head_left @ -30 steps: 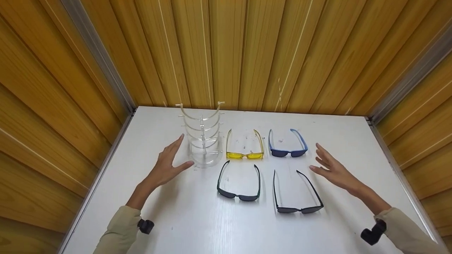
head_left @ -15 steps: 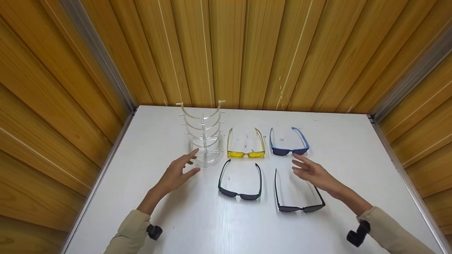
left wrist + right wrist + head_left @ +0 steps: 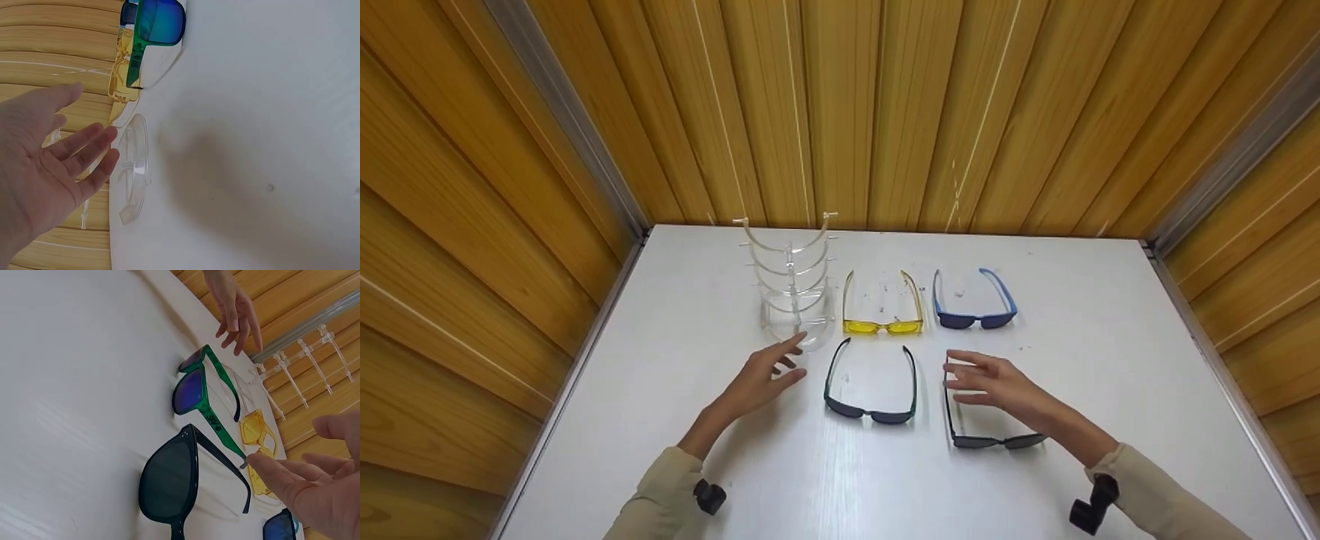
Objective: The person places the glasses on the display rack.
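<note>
My left hand (image 3: 761, 381) hovers in front of the clear tiered glasses stand (image 3: 793, 285), holding nothing, its fingers loosely extended. My right hand (image 3: 994, 382) is over the black sunglasses (image 3: 997, 442), hiding part of one temple; its fingers are relaxed and grip nothing. To their left lie the green sunglasses (image 3: 191, 391), with dark lenses in the head view and blue-violet ones in the right wrist view. Yellow glasses (image 3: 883, 328) and blue sunglasses (image 3: 976, 321) rest in the row behind. Each pair has its temples unfolded, pointing toward the back.
A white table (image 3: 780, 480) carries everything. Wood-patterned panels (image 3: 840, 112) rise behind it and at both sides, with metal posts in the corners. Small scraps (image 3: 883, 309) lie around the yellow glasses. A small black device (image 3: 710, 496) sits on each wrist.
The right hand has moved left and toward the front, from beside the blue sunglasses to over the black ones. My left hand has shifted right and forward, past the stand's base. The glasses stay put.
</note>
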A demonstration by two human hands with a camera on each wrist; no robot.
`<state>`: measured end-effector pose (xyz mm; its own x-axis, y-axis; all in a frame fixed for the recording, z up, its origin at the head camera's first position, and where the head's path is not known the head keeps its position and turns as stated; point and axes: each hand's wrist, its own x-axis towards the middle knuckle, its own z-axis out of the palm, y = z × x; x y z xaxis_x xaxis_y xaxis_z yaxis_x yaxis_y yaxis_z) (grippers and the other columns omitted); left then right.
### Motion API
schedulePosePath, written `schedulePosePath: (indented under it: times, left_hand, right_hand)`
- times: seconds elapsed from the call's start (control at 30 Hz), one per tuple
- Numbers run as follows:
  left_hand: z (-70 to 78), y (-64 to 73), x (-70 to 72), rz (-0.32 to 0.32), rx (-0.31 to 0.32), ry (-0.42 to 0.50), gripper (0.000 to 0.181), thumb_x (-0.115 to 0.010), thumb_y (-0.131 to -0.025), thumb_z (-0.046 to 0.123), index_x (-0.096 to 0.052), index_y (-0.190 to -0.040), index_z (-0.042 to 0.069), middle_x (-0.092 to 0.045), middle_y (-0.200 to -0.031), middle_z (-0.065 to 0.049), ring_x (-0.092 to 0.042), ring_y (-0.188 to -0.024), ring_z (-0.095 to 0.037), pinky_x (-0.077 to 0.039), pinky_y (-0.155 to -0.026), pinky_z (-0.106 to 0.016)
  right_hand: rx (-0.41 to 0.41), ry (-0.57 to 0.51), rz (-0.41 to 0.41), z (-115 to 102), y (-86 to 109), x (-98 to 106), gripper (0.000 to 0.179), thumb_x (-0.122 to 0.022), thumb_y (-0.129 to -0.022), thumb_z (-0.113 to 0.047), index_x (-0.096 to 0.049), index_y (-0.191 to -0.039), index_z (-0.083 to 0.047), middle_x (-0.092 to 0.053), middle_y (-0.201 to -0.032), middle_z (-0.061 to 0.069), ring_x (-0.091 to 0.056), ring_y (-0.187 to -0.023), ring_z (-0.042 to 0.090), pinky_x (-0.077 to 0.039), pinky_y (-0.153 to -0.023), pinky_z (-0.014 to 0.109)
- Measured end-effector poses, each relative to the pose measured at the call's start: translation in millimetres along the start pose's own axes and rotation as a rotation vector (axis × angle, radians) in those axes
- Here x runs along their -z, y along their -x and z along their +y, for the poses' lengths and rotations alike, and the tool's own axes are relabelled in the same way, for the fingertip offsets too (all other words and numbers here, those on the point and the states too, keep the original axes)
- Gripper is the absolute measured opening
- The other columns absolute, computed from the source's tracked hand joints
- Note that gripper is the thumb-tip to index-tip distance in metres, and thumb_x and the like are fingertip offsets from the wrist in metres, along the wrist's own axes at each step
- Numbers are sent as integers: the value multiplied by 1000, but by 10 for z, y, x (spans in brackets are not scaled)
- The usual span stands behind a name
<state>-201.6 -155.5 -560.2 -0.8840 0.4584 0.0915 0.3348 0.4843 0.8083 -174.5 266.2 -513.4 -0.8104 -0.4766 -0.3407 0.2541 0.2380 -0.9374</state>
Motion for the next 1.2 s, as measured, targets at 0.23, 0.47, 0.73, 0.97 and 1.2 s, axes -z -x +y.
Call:
schedulePosePath:
  times: [0.23, 0.47, 0.73, 0.97, 1.2]
  left_hand:
    - [56, -236, -118, -67, 0, 56, 60, -63, -102, 17, -40, -155, 4, -59, -136, -30, -68, -111, -39, -60, -94, -52]
    - [44, -343, -263, -111, -8, 62, 59, -62, -101, 12, -40, -154, -2, -57, -136, -32, -68, -110, -41, -61, -93, -51]
    - [11, -308, -361, -128, 29, 138, 60, -64, -99, 7, -39, -152, -7, -59, -131, -34, -69, -106, -42, -64, -85, -40]
    - [-18, -267, -412, -130, 61, 199, 56, -63, -98, 7, -44, -149, -6, -62, -128, -34, -70, -104, -42, -62, -90, -45]
    - [-13, -237, -430, -141, 148, 349, 57, -61, -98, 2, -41, -151, -7, -60, -130, -34, -70, -107, -43, -63, -91, -43]
  right_hand:
    - [-64, -31, -2, -25, -156, -138, 73, -56, -106, -27, -20, -160, 6, -21, -165, 32, -40, -147, 43, -49, -115, 42]
    - [-125, -98, 7, -51, -285, -244, 71, -50, -108, -25, -13, -161, 6, -15, -166, 33, -32, -150, 46, -43, -120, 45]
    - [-179, -199, -6, -16, -349, -324, 74, -54, -106, -23, -13, -160, 6, -16, -165, 34, -36, -148, 47, -44, -118, 47]
    - [-244, -310, -3, 28, -342, -460, 77, -53, -107, -24, -7, -161, 4, -8, -166, 34, -22, -151, 53, -37, -121, 56]
    - [-264, -378, -18, 70, -345, -540, 81, -57, -105, -22, -5, -162, 3, -1, -167, 34, -9, -152, 56, -29, -124, 59]
